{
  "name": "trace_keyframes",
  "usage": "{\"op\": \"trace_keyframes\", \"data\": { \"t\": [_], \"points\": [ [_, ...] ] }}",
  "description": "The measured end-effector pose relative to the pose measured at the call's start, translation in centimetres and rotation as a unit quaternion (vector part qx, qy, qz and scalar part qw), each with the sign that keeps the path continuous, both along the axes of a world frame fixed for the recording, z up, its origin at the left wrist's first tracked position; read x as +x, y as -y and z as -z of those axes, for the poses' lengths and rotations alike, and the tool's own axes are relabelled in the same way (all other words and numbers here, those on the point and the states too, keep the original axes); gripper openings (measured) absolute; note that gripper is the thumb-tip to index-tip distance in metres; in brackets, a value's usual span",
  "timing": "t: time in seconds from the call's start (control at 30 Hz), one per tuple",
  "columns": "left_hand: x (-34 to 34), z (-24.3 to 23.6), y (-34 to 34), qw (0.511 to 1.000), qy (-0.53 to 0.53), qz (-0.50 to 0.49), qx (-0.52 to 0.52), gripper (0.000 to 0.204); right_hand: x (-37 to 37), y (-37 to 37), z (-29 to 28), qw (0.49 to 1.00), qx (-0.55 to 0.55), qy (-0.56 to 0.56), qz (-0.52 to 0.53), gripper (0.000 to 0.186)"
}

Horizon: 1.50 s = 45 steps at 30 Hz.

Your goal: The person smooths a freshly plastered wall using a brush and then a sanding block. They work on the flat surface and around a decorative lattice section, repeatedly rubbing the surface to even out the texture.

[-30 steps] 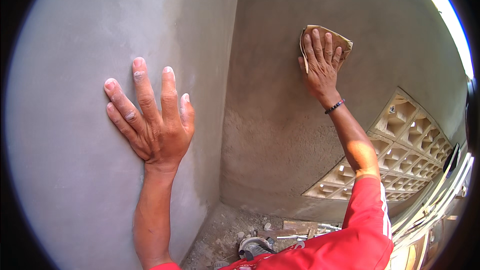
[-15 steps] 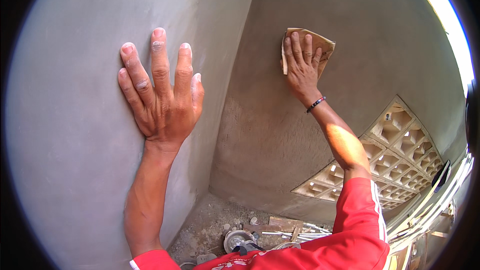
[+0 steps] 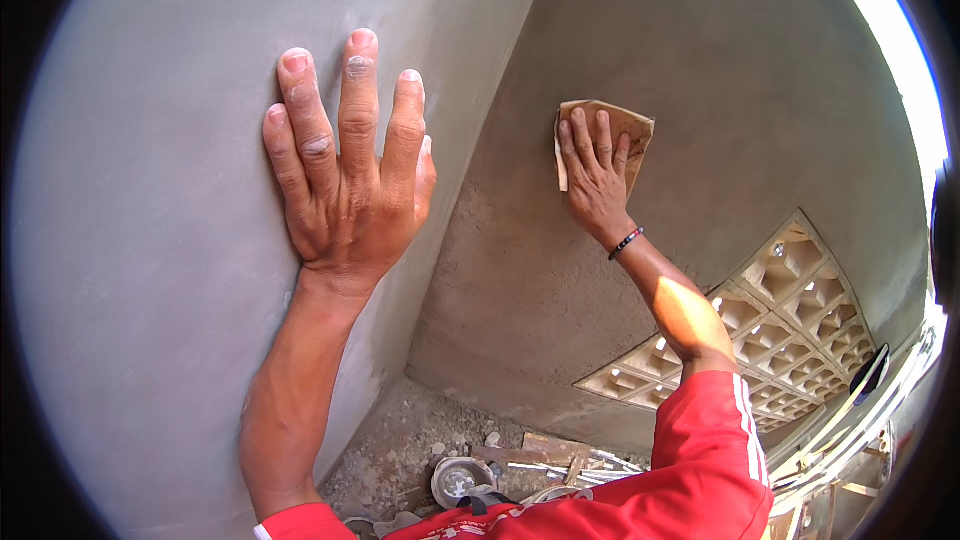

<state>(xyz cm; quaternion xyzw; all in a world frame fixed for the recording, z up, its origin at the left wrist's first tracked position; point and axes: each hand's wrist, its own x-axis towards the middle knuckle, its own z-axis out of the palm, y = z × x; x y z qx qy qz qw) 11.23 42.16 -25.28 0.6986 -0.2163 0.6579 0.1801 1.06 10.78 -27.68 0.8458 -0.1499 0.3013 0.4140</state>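
My left hand [image 3: 350, 160] lies with fingers spread against the smooth grey plastered wall [image 3: 150, 240] on the left and holds nothing. Its fingertips carry whitish dust. On the adjoining wall [image 3: 740, 50], my right hand [image 3: 597, 175] presses a folded piece of tan paper [image 3: 630, 125] flat to the plaster. The fingers lie over the paper, whose top and right edges stick out past them. What the paper's underside is like stays hidden.
A vent-block panel [image 3: 770, 330] is set in the right wall beneath my right forearm. Below, a round bucket [image 3: 460, 478], wooden boards [image 3: 550, 448] and pale strips lie on the rubble-strewn floor [image 3: 425, 430]. Long pale poles [image 3: 860, 415] lean at the lower right.
My right hand and the paper have moved down the wall. My left hand remains spread on its wall, a little further right and higher in the picture as the view shifts.
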Motion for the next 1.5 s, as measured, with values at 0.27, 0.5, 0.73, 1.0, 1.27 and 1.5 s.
{"op": "trace_keyframes", "data": {
  "t": [0.27,0.5,0.73,1.0,1.27,1.5],
  "points": [
    [-0.4,-0.7,0.3,0.999,0.007,-0.007,-0.034,0.028,-0.8,0.0,-4.7,0.996,0.008,0.079,-0.028,0.063],
    [0.0,-0.3,-0.1,1.0,0.0,0.004,-0.013,0.033,-2.4,0.3,1.5,0.996,0.028,-0.065,-0.05,0.064],
    [-0.1,-0.1,0.4,1.0,-0.001,-0.006,-0.013,0.046,-2.0,3.9,-13.0,0.969,-0.072,0.234,-0.034,0.062],
    [-0.2,-0.1,-0.2,1.0,-0.003,0.013,0.011,0.046,3.9,-1.2,4.5,0.994,-0.004,-0.086,-0.068,0.057],
    [-0.1,0.0,0.3,1.0,-0.024,-0.019,0.004,0.054,-5.2,5.6,-13.1,0.967,-0.073,0.242,-0.015,0.061],
    [-0.5,-0.6,0.3,1.0,-0.014,-0.011,0.011,0.051,2.9,1.6,-18.7,0.959,-0.111,0.253,-0.057,0.057]
  ]
}}
